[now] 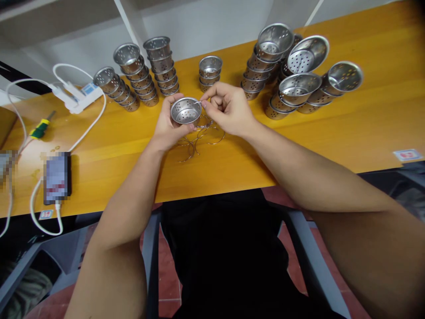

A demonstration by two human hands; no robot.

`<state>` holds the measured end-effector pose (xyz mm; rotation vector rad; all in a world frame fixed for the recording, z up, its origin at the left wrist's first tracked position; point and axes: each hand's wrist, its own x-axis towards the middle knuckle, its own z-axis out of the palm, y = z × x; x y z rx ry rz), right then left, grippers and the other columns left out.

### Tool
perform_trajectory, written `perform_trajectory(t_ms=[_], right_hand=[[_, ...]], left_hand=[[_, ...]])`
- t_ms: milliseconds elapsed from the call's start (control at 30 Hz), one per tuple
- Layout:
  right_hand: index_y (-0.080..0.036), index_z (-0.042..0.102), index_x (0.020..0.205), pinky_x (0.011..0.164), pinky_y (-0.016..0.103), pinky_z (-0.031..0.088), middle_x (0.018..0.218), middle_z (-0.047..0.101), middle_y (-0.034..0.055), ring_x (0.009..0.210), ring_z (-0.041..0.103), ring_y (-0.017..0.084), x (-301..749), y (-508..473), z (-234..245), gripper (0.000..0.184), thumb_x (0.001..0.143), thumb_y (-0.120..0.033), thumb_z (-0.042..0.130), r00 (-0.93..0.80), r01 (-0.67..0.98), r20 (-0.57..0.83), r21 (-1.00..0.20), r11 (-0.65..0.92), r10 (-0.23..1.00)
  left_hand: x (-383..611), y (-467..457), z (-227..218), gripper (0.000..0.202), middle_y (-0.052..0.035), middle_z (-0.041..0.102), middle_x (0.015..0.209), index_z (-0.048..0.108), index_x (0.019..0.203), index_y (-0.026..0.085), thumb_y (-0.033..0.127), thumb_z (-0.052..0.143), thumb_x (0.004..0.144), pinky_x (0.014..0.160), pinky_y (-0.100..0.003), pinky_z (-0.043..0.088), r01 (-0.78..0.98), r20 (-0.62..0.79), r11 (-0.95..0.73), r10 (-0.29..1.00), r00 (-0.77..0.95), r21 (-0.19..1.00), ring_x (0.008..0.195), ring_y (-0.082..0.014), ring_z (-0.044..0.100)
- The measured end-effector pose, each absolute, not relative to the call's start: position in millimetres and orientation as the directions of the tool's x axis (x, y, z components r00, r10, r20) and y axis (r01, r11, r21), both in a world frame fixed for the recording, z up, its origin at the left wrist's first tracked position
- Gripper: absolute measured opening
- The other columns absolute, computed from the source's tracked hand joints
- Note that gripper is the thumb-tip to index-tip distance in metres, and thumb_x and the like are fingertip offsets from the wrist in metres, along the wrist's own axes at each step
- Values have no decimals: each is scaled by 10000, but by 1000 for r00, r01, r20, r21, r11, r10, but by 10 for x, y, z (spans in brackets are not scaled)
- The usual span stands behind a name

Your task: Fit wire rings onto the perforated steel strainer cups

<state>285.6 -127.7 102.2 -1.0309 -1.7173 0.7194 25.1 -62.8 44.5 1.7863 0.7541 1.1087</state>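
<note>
My left hand (169, 126) is closed around a small perforated metal cup (186, 110), its open top tilted toward me. At the cup's right rim my right hand (229, 106) pinches a thin metal wire (197, 103) between thumb and forefinger. The wire's tip reaches over the rim; whether it passes through a hole is too small to tell. Below the hands, several loose curved wires (192, 144) lie on the table, partly hidden by the left hand. A short stack of similar cups (210, 71) stands just behind.
Stacked perforated cups (136, 73) stand at the back left, and more stacks (259, 71) at the back right, some leaning. On the left of the wooden table (126, 177) are a power strip (83, 97), white cables, a screwdriver (40, 128) and a phone (57, 177).
</note>
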Motion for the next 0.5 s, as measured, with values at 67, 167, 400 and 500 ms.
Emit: perform_trajectory(t_ms=[67, 167, 400, 500], right_hand=[[-355, 710, 1113, 682, 443, 537, 741, 466, -22, 703, 471, 260, 2855, -1285, 1022, 619, 1037, -961, 812, -167, 301, 442, -828, 472, 881], [-359, 687, 1130, 697, 451, 542, 761, 449, -18, 714, 465, 267, 2852, -1298, 1039, 667, 1024, -1012, 769, -144, 326, 419, -836, 443, 897], [-346, 693, 1134, 689, 449, 553, 769, 459, -15, 694, 465, 252, 2859, -1308, 1040, 658, 1054, -996, 765, -145, 311, 440, -830, 463, 886], [-338, 705, 1105, 646, 422, 554, 733, 464, -29, 664, 457, 231, 2856, -1260, 980, 624, 1068, -948, 827, -152, 280, 467, -825, 492, 871]], left_hand=[[247, -604, 453, 1235, -83, 797, 1518, 636, 1514, 430, 1030, 1121, 549, 1032, -544, 825, 16, 398, -445, 816, 419, 895, 1314, -357, 880], [262, -589, 492, 1211, -95, 809, 1514, 696, 1477, 390, 1022, 1123, 536, 1157, -576, 792, 26, 435, -492, 793, 426, 870, 1408, -385, 864], [305, -656, 531, 936, -105, 783, 1604, 700, 1575, 417, 876, 1047, 837, 1008, -496, 819, 87, 346, -406, 857, 382, 910, 1463, -406, 843], [287, -599, 453, 1027, -102, 798, 1557, 707, 1550, 408, 986, 1027, 765, 987, -493, 813, 21, 367, -409, 838, 402, 912, 1403, -402, 858]])
